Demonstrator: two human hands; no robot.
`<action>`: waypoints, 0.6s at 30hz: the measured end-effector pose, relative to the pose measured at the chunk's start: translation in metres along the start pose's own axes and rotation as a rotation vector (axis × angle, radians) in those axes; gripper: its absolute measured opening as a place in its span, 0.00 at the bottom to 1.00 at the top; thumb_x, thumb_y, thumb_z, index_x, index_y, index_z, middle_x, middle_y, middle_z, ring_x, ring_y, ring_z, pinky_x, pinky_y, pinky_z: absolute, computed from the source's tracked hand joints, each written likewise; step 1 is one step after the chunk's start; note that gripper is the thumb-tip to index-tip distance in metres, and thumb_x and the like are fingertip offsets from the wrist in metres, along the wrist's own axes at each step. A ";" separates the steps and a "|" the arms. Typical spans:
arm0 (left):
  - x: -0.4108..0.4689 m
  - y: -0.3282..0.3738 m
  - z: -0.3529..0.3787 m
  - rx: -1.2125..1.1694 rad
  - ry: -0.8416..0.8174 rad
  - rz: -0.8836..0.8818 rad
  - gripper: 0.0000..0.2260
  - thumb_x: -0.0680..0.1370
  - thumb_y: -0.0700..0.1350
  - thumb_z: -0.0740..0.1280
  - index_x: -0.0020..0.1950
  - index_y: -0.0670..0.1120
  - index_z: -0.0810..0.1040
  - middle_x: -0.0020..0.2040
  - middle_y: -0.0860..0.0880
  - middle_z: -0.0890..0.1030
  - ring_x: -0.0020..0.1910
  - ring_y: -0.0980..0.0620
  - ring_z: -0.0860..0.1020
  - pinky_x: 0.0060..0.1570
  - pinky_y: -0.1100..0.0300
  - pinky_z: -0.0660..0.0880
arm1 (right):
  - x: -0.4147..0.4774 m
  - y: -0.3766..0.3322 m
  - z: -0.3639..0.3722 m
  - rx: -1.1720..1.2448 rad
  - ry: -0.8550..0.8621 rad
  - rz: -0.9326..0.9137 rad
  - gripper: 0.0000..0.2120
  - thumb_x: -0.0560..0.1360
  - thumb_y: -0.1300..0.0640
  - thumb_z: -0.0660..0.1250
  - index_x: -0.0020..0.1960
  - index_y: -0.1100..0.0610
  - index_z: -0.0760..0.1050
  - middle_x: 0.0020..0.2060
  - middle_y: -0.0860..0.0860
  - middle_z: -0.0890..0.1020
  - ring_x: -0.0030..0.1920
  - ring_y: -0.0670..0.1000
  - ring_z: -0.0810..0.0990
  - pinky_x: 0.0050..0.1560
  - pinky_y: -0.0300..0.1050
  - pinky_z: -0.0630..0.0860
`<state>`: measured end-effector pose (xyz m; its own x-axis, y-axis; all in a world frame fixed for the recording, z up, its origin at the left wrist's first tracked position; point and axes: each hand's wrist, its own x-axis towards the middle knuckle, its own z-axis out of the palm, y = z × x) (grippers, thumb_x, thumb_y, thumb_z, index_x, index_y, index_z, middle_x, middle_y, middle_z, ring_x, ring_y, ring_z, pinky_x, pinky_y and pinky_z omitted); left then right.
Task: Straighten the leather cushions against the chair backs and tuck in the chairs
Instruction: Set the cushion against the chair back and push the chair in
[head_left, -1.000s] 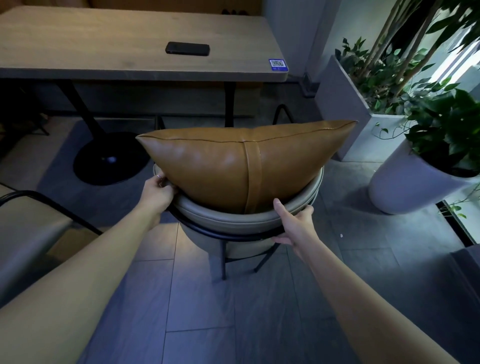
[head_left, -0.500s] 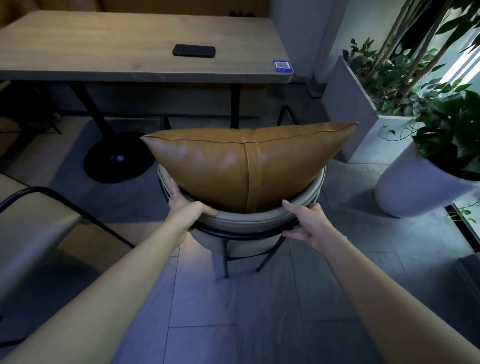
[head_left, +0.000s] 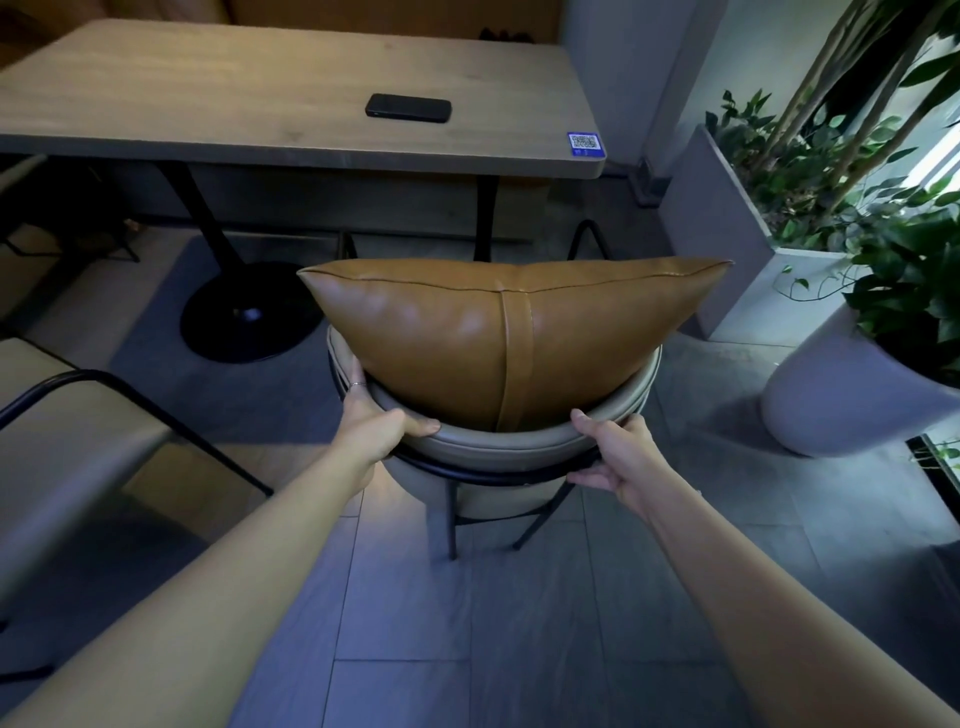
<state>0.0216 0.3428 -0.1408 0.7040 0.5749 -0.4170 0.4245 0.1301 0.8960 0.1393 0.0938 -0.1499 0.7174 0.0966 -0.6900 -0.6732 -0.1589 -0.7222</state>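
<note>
A tan leather cushion (head_left: 467, 332) with a vertical strap stands upright against the curved grey back of a chair (head_left: 498, 447) on black metal legs. My left hand (head_left: 374, 421) grips the left side of the chair back's rim, thumb on top, a ring on one finger. My right hand (head_left: 613, 457) holds the right side of the rim, thumb over the padding and fingers under the black frame. The chair stands a little short of the wooden table (head_left: 218, 104), facing it; its seat is hidden behind the cushion.
A black phone (head_left: 408, 107) and a blue QR sticker (head_left: 585, 144) lie on the table. The table's round black base (head_left: 249, 312) stands to the left of the chair. Another chair (head_left: 78, 447) is at my left. White planters (head_left: 852, 405) with leafy plants stand close on the right.
My left hand slid from the chair's far left side to the top rim. The chair and both hands have advanced toward the table, which now looms nearer.
</note>
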 end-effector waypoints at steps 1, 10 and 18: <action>0.002 0.001 0.000 -0.006 -0.002 0.000 0.50 0.64 0.30 0.80 0.73 0.65 0.61 0.61 0.56 0.78 0.65 0.43 0.75 0.68 0.42 0.72 | 0.001 0.000 0.001 0.002 0.002 -0.002 0.31 0.77 0.54 0.75 0.72 0.55 0.61 0.75 0.57 0.67 0.70 0.66 0.73 0.52 0.64 0.83; 0.027 0.010 -0.007 -0.033 -0.021 0.011 0.54 0.65 0.29 0.79 0.80 0.61 0.57 0.67 0.52 0.75 0.65 0.45 0.74 0.62 0.47 0.76 | 0.008 -0.011 0.018 0.013 0.016 -0.022 0.33 0.77 0.52 0.74 0.75 0.55 0.60 0.75 0.57 0.67 0.70 0.65 0.73 0.54 0.64 0.83; 0.061 0.021 -0.012 -0.061 -0.010 0.015 0.54 0.63 0.28 0.79 0.81 0.59 0.60 0.69 0.50 0.77 0.67 0.45 0.74 0.67 0.51 0.72 | 0.023 -0.022 0.038 0.021 0.039 -0.047 0.33 0.77 0.50 0.74 0.74 0.54 0.61 0.74 0.57 0.69 0.69 0.65 0.74 0.54 0.64 0.82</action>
<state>0.0667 0.3909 -0.1456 0.7156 0.5691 -0.4050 0.3789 0.1707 0.9095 0.1644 0.1367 -0.1519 0.7543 0.0655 -0.6533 -0.6420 -0.1347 -0.7547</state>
